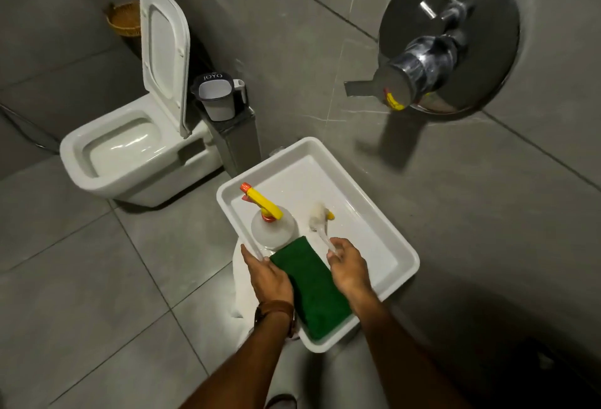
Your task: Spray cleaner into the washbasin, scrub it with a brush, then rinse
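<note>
A white rectangular washbasin (374, 210) stands low in front of me. Inside it at the left is a clear spray bottle (273, 229) with a yellow and orange trigger head. A green cloth (312, 288) lies over the basin's near end. A white brush (320, 215) with a clear handle rests on the basin floor. My right hand (349, 270) is closed on the end of that handle. My left hand (268, 273) rests on the basin's near left rim, its fingers touching the cloth's edge. A brown strap circles that wrist.
A chrome wall tap (419, 65) with a round plate sticks out above the basin on the right. A white toilet (130, 151) with its lid up stands to the left. A dark mug (216, 96) sits on a ledge beside it. A wicker basket (125, 20) sits behind.
</note>
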`<action>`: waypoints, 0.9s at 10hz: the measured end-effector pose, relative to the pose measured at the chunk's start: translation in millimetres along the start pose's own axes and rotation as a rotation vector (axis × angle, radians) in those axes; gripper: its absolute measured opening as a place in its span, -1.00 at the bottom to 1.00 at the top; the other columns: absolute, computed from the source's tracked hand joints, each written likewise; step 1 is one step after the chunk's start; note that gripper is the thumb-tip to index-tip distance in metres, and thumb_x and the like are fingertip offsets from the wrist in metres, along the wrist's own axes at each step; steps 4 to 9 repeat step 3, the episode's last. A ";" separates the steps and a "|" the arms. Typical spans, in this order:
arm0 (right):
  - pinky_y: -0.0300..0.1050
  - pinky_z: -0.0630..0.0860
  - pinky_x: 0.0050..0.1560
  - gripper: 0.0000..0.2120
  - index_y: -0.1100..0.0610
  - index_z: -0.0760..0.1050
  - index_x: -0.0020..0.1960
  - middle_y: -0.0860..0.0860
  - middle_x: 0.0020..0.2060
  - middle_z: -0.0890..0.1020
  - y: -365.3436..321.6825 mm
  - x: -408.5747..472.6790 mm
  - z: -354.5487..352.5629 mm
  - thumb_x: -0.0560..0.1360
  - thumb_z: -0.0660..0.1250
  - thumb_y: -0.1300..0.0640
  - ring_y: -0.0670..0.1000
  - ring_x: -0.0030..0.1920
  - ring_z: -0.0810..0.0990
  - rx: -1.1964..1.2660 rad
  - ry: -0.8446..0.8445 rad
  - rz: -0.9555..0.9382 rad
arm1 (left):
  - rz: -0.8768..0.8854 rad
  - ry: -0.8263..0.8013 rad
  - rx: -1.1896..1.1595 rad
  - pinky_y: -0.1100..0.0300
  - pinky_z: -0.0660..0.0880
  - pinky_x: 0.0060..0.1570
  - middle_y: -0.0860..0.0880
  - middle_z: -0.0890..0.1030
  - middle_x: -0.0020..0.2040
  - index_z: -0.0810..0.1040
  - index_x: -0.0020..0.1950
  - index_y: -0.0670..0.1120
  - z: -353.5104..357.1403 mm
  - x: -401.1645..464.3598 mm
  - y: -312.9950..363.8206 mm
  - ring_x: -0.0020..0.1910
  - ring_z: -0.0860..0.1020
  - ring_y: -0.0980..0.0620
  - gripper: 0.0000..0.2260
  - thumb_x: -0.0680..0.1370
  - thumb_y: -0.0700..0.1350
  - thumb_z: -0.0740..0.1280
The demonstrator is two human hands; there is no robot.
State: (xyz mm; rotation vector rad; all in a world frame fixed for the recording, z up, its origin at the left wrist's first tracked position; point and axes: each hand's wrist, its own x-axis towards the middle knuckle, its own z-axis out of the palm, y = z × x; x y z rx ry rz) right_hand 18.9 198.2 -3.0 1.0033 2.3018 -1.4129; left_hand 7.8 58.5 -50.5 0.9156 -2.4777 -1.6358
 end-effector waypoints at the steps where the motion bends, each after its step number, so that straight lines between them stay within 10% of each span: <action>1: -0.06 0.51 0.33 -0.55 0.10 0.45 0.47 0.06 0.39 0.58 -2.5 -11.6 1.2 0.60 0.36 0.27 0.12 0.34 0.58 -0.019 0.022 -0.010 | -0.025 -0.021 -0.005 0.00 0.37 0.36 -0.22 0.42 0.44 0.02 0.58 -0.06 -2.9 -3.5 4.4 0.34 0.45 -0.26 -0.49 0.64 -0.19 0.09; 9: -0.13 0.53 0.25 -0.71 0.06 0.62 0.29 -0.01 0.21 0.70 -13.6 -51.7 -30.0 0.58 0.40 0.20 0.04 0.24 0.64 -0.011 0.196 -0.130 | -0.037 0.005 0.017 0.03 0.21 0.47 -0.25 0.21 0.54 0.04 0.57 -0.23 -16.2 -10.1 22.0 0.49 0.26 -0.26 -0.49 0.65 -0.18 0.11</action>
